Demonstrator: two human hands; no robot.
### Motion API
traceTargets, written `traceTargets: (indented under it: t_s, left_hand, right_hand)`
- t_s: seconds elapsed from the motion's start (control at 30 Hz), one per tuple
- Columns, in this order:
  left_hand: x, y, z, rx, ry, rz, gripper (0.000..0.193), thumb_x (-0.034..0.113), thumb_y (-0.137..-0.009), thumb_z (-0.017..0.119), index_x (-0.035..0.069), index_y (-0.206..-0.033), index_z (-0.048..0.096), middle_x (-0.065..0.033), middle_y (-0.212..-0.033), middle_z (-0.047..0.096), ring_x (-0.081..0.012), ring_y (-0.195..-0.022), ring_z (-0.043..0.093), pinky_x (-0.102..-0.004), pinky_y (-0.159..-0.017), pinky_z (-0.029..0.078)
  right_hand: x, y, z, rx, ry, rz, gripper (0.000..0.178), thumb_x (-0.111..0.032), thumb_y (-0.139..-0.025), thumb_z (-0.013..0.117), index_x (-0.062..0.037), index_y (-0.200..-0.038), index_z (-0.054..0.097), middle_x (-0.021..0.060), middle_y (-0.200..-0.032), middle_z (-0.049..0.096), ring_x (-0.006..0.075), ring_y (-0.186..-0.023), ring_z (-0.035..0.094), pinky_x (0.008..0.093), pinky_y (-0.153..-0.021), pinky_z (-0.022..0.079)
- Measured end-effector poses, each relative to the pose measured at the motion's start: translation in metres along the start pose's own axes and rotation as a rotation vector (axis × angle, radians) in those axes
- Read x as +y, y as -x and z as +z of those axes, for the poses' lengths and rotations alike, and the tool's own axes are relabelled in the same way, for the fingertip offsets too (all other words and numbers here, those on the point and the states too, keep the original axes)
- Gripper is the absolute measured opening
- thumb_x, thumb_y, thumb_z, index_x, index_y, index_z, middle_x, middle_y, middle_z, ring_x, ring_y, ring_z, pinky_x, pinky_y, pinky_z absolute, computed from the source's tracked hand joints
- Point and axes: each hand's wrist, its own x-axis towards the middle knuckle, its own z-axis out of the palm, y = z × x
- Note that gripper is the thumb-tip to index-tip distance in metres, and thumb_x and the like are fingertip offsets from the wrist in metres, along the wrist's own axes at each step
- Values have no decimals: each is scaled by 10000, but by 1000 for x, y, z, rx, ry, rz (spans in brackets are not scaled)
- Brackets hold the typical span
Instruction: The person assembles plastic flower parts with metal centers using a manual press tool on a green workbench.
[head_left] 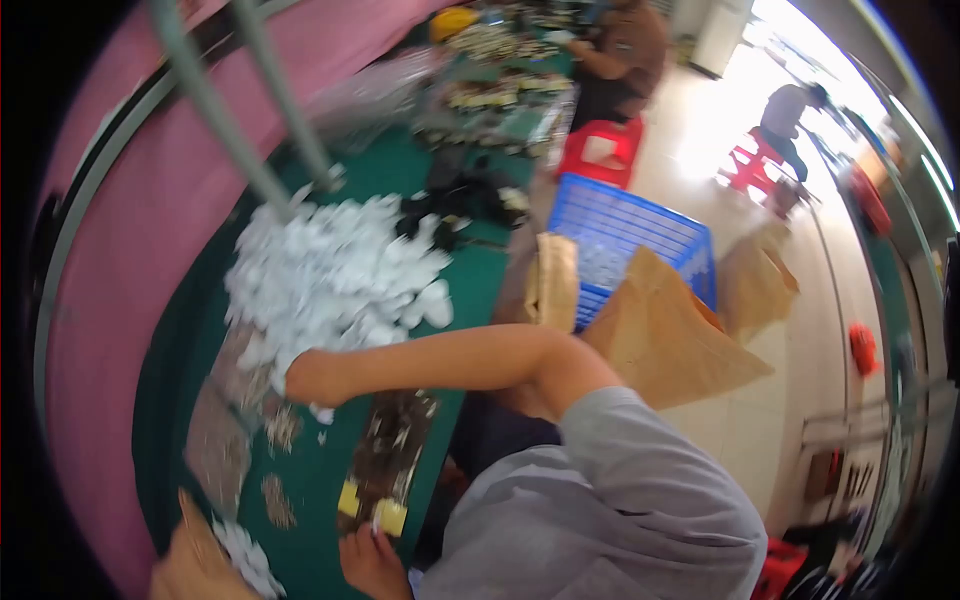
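Right hand [316, 378]: at white pile's [330, 275] six o'clock edge; fingers hidden, grip cannot be told | Left hand [372, 562]: fingers narrow, yellow piece [393, 517] at their one o'clock, hold unclear | Dark strip [398, 435]: twelve o'clock from left hand

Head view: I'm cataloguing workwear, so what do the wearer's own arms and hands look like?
The right sleeve is short, loose and plain grey, ending above the elbow. The right forearm is bare, with no watch or band visible. The right hand shows no glove; the left hand looks ungloved too, its sleeve out of view.
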Motion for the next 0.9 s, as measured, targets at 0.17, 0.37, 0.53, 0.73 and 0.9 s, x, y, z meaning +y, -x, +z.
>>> traceTargets:
  t_s: [0.17,0.37,0.53,0.73,0.9]
  left_hand:
    - [33,-29,4,176,144,14,153,11,-816,726,37,-964,699,-87,-761,529,-307,-706,549,-454,-606,441]
    - [34,-28,10,201,-10,-129,251,96,-788,718,59,-1036,716,-33,-822,531,-226,-795,523,-390,-715,403]
    - [31,-27,15,274,-19,-198,232,97,-813,732,87,-1044,711,-19,-828,527,-219,-781,498,-386,-715,373]
    - [24,-29,31,444,70,-296,384,131,-766,890,121,-1106,712,-42,-957,616,-261,-937,553,-422,-827,436]
    - [17,-12,27,308,486,-532,538,33,-784,846,96,-1284,657,-107,-1314,639,-351,-1311,509,-456,-1115,419]
  right_hand:
    - [-51,54,-24,-40,-207,-111,195,-52,-769,678,-49,-961,708,186,-919,724,410,-941,716,515,-820,572]
    - [-89,41,-27,-212,-201,-153,97,-72,-847,660,-39,-919,717,145,-853,693,350,-890,716,463,-776,572]
    - [-98,48,-14,-244,-224,-142,102,-69,-887,674,-23,-941,748,148,-858,699,344,-848,709,454,-766,566]
    - [-98,47,-5,-162,-521,73,169,-96,-925,646,-40,-997,788,160,-906,759,343,-871,740,449,-782,577]
    - [-96,40,-19,-442,-820,29,218,-157,-953,686,-14,-1090,774,175,-996,751,379,-928,700,446,-845,543]
